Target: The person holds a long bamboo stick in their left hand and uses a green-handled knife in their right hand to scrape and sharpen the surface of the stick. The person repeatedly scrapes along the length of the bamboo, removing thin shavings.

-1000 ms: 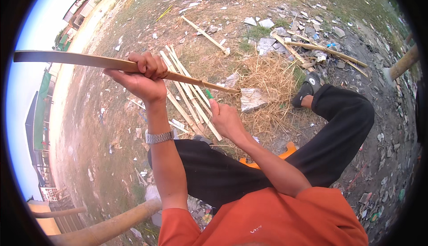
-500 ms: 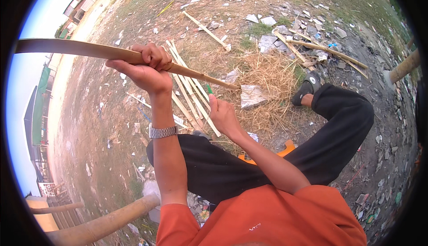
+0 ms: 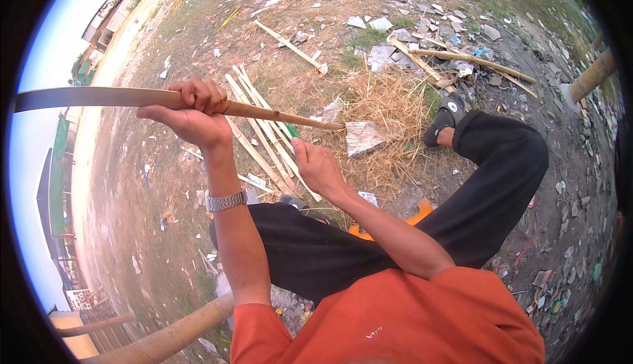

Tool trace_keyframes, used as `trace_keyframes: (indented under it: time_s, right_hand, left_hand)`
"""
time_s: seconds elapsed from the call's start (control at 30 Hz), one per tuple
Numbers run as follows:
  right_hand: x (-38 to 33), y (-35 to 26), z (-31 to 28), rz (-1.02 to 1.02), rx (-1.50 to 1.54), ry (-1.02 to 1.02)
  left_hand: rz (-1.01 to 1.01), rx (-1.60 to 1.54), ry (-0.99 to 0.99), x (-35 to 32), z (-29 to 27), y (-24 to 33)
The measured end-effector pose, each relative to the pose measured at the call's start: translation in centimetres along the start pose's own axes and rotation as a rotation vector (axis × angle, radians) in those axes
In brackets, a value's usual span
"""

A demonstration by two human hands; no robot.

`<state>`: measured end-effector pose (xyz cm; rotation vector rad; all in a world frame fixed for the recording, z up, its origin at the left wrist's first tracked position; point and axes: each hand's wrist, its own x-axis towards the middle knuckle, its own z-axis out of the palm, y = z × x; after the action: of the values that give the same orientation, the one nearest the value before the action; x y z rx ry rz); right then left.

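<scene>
Bamboo strip [image 3: 99, 97], long, flat and tan, runs nearly level across the upper left of the view, from the dark rim on the left to a thin tip [image 3: 336, 126] over a patch of dry straw [image 3: 389, 110]. The left hand [image 3: 191, 110] is raised and wrapped fully round the strip near its middle, fingers curled over the top and thumb beneath; a metal wristwatch [image 3: 226, 200] sits on that wrist. The right hand [image 3: 320, 166] lies lower and just right of it, close under the thin end of the strip; its fingers seem curled round something small with a green tip [image 3: 291, 130], but what it grips cannot be made out.

Beneath both hands a bundle of split bamboo slats [image 3: 264, 130] lies fanned on the bare ground. A flat grey slab [image 3: 364, 138] rests at the straw's edge. The person sits in an orange shirt [image 3: 389, 318] and black trousers [image 3: 488, 186], right knee bent, a black sandal [image 3: 447, 119] on that foot. Longer bamboo poles [image 3: 461, 57] and pale litter are scattered well beyond the straw.
</scene>
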<state>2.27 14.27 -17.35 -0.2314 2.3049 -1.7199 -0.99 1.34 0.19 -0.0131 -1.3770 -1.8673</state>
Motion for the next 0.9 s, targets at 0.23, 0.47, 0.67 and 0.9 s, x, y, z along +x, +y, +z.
trace_keyframes:
  time_s: [0.23,0.47,0.67,0.9]
  right_hand:
    - [0.7,1.2,-0.6,0.076,-0.08,-0.047]
    - [1.6,2.8,-0.9,0.273,-0.189,-0.056]
    - [2.3,5.8,-0.1,0.111,-0.093,0.012]
    - [1.6,9.9,-0.1,0.103,-0.072,-0.008]
  left_hand:
    - [0.021,0.027,0.012,-0.1,0.2,-0.1]
    - [0.033,0.02,0.023,-0.2,1.0,0.0]
    - [0.034,0.034,0.003,-0.4,1.2,-0.3]
    - [0.041,0.041,-0.105,-0.7,1.7,-0.6]
